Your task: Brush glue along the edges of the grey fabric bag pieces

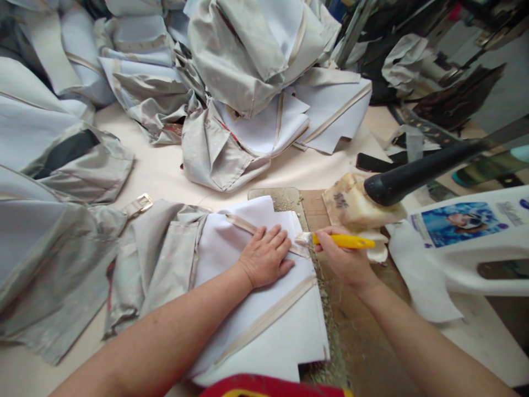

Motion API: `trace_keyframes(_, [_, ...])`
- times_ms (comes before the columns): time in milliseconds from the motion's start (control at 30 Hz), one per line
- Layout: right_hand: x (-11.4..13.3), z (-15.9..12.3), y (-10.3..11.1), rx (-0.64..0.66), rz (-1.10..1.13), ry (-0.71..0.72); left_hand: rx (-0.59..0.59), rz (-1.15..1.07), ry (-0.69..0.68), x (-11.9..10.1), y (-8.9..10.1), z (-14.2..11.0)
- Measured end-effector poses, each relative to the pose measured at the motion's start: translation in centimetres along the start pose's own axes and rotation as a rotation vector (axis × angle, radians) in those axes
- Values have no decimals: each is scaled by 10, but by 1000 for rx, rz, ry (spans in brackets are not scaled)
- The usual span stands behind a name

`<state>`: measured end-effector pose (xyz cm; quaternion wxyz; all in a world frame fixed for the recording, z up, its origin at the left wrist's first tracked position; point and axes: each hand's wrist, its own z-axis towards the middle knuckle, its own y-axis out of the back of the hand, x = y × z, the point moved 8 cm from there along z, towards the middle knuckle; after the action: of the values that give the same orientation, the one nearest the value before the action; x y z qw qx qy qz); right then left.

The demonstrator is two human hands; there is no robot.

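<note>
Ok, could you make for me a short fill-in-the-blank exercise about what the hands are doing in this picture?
The left hand rests on a ____ panel. The right hand holds a small brush with a ____ handle. A ____ handle reaches over the pale block.

Missing words: white, yellow, black.

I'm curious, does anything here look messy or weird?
Yes: the brown board has a crusty, pale, caked edge beside the white fabric panel, so it looks messy next to the clean cloth.
</note>
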<state>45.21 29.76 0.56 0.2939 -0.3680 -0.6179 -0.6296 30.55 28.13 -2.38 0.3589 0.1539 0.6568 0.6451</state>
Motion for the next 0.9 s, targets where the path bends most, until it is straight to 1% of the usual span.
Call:
trace_keyframes(67, [-2,-10,0,28,-10,-37,6,-5,-2,1,-2,0])
trace_keyframes(167, [-3,-37,8,71,-59,-97,25,3,-4,2,-4,3])
trace_keyframes(233, [-1,-53,15,96,-103,-108,47,20,-1,-1,-1,4])
trace_keyframes(267, [1,-58,18,102,-117,-109,51,31,4,-5,4,4])
trace_keyframes(367, [11,-59,25,61,-94,-75,55,36,7,-29,29,-4])
trace_keyframes(400, [15,-54,27,25,-74,-54,93,7,-10,-41,35,-10])
trace_keyframes(433, [18,-49,28,-12,-54,-30,164,-36,-35,-55,38,-18])
trace_keyframes(500, [20,-39,25,-55,-23,18,349,-125,-82,-79,36,-38])
trace_keyframes(533, [19,-36,22,-58,-14,34,425,-153,-90,-87,34,-48])
trace_keyframes(567, [16,-35,18,-48,-11,44,475,-167,-87,-92,31,-56])
trace_keyframes(633, [9,-45,12,9,-24,50,506,-175,-60,-95,27,-66])
trace_keyframes(733, [2,-78,8,128,-83,49,545,-198,-34,-95,17,-73])
trace_keyframes(800, [1,-99,11,183,-118,55,570,-204,-34,-96,12,-75])
trace_keyframes(833, [3,-104,14,183,-130,58,572,-200,-37,-98,10,-76])
trace_keyframes(900, [8,-103,21,134,-139,72,554,-176,-45,-101,7,-78])
